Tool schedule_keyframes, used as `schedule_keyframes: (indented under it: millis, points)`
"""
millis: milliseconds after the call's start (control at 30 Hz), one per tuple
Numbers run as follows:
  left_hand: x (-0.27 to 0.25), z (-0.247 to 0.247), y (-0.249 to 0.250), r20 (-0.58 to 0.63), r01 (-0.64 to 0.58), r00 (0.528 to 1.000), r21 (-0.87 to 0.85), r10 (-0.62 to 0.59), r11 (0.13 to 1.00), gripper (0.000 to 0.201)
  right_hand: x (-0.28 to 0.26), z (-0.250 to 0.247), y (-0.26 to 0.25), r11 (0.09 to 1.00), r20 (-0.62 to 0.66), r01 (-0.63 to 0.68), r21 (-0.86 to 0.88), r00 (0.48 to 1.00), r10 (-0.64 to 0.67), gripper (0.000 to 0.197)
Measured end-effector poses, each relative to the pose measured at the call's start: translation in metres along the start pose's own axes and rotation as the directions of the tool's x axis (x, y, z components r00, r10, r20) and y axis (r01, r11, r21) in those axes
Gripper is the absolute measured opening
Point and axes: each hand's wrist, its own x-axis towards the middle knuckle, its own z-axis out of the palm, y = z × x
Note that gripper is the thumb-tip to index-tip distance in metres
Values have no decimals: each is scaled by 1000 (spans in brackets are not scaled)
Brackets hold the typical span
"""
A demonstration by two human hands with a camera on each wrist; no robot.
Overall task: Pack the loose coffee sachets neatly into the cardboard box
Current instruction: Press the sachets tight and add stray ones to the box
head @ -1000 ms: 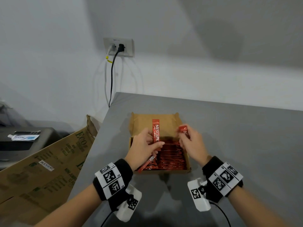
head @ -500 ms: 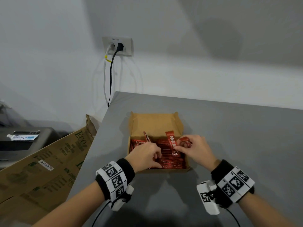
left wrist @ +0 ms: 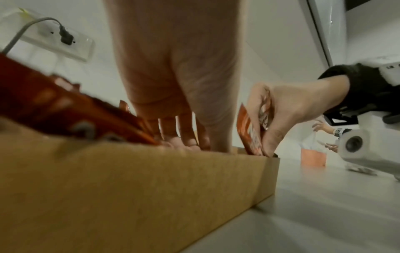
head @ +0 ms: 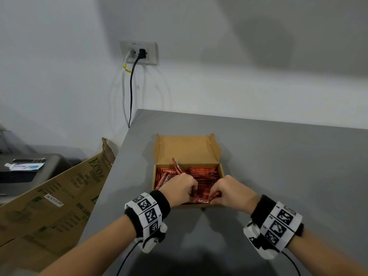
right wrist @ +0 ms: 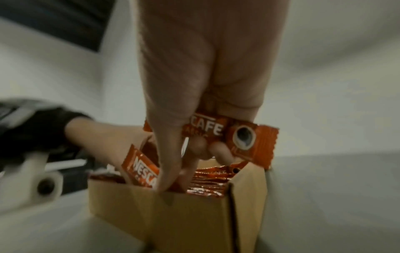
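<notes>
The open cardboard box sits on the grey table, its lid folded back, with rows of red coffee sachets lying in it. My left hand reaches into the near left part, fingers curled down round a sachet that slants over the box's left front. Another sachet stands tilted behind that hand. My right hand grips one sachet across its fingers, while its thumb presses a second sachet against the front wall.
A large brown carton leans beside the table's left edge. Beyond it a white pouch lies on a dark unit. Cables hang from a wall socket behind the table corner. Bare grey table stretches right of the box.
Both hands have dropped from above the box into its near end. The sachet my left hand held upright is now down among the others, and the right hand's sachet is lower.
</notes>
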Motion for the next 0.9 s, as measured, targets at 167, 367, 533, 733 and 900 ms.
schedule_keyframes:
  millis: [167,367,533,733,900]
  points:
    - [-1,-1,-2,9,-3,1000,-26,3,1000,19,18,-8,-9,994,190,-72,-84,978,87,19]
    - [-9,-5,0,-74,-34,997,-118,25,992,14,23,-12,-5,990,261,-138,17,957,129,17]
    - [-10,-4,5,8,-41,999,-122,42,992,9,22,-17,3,980,234,-189,-60,952,198,14]
    - [-4,-2,14,23,-61,998,-46,62,997,15,15,-10,-10,926,173,-103,-362,969,176,7]
    - [-6,-6,6,37,-61,997,-116,65,991,9,16,-15,1,955,160,-192,-226,960,231,30]
